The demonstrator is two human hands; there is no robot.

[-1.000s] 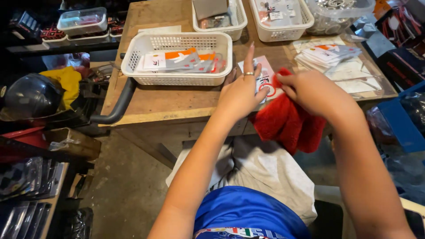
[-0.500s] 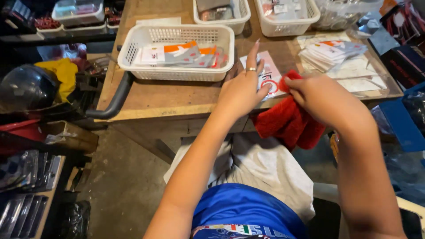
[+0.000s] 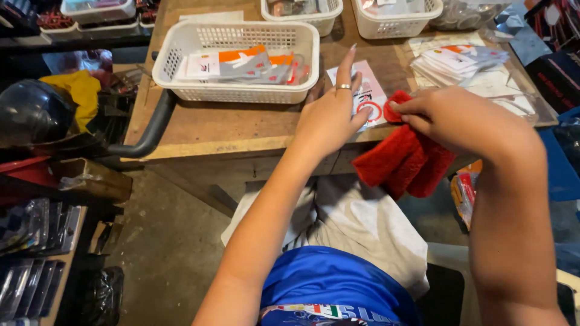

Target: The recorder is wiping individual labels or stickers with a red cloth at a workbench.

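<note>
Hands meeting over a flat packet at the near edge of the wooden table (image 3: 199,130).

Your left hand (image 3: 329,115) lies palm-down, fingers spread, index finger raised, fingertips pressing the pink-and-white packet (image 3: 365,93). Your right hand (image 3: 450,118) curls from the right, fingers pinched shut on a red cloth (image 3: 402,160) that touches the packet and droops off the table edge. A white basket (image 3: 241,93) sits just left, farther back.

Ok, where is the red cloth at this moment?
In the head view the red cloth hangs over the wooden table's front edge, right of centre, pinched by the right hand beside the flat packet.
</note>
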